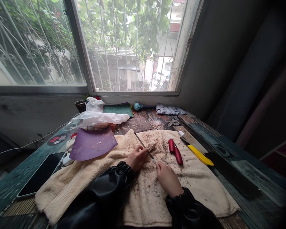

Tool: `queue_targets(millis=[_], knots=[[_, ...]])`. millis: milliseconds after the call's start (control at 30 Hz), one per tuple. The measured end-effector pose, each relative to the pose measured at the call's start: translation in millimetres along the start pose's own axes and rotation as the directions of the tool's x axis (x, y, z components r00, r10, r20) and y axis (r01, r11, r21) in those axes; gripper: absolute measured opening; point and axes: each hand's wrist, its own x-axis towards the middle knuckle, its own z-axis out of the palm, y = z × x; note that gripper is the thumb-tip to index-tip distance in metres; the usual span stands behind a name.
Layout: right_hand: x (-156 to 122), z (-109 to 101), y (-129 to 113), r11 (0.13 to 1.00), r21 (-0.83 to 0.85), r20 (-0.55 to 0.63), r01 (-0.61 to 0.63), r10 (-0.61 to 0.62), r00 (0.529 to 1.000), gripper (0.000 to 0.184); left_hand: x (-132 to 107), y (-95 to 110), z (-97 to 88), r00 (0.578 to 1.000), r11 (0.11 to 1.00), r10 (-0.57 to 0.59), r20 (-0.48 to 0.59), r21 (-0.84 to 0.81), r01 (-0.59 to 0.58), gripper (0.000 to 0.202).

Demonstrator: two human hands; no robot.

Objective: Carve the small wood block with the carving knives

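My right hand grips the near end of a thin metal file, which points away to the upper left. My left hand is closed around a small pale piece, apparently wood, with its tip sticking out past the fingers. The file crosses this piece close to the left fingertips. Both hands are over a beige towel strewn with brown shavings. To the right of them lie two red-handled tools and a yellow-handled tool. How much of the small piece sits inside my left hand is hidden.
A curled purple sheet lies at the left, near a dark-screened tablet or phone. A long black block rests at the right. White plastic bags, a green mat and a grey quilted pad line the back.
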Motion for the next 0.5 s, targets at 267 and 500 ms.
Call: queue_targets(millis=[267,500], knots=[[0.0,-1.1,0.6,1.0,-0.003,0.006,0.003,-0.003,1.0,0.032,-0.6,-0.5,1.1,1.0,1.0,-0.016,0.004,0.004,0.016,0.026],[-0.9,-1.6,-0.8,1.0,-0.002,0.005,-0.005,0.005,1.0,0.033,1.0,-0.5,1.7,0.999,1.0,0.001,0.04,-0.011,0.0,0.037]])
